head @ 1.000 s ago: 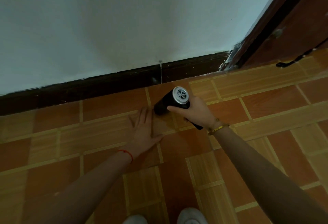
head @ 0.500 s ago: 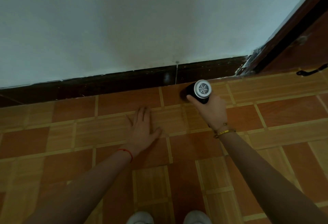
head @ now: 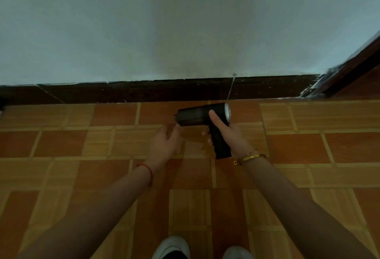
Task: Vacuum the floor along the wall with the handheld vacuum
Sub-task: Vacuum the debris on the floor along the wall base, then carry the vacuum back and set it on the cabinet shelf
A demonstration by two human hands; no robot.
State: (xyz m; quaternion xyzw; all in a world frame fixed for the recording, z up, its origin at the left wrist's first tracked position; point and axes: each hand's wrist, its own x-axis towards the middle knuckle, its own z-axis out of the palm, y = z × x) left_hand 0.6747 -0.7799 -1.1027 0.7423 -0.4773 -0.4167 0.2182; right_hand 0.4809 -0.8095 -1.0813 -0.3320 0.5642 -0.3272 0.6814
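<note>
A person's right hand (head: 230,135) grips the handle of a black pistol-shaped handheld vacuum (head: 202,116), its barrel lying level and pointing left, just short of the dark brown baseboard (head: 144,92) under a pale grey-blue wall (head: 185,22). The left hand (head: 164,143), loosely open and holding nothing, hovers just below the barrel's front end, fingertips near it; whether they touch cannot be told. Orange-and-tan patterned floor tiles (head: 82,172) spread beneath both hands, white shoes (head: 172,247) behind them.
</note>
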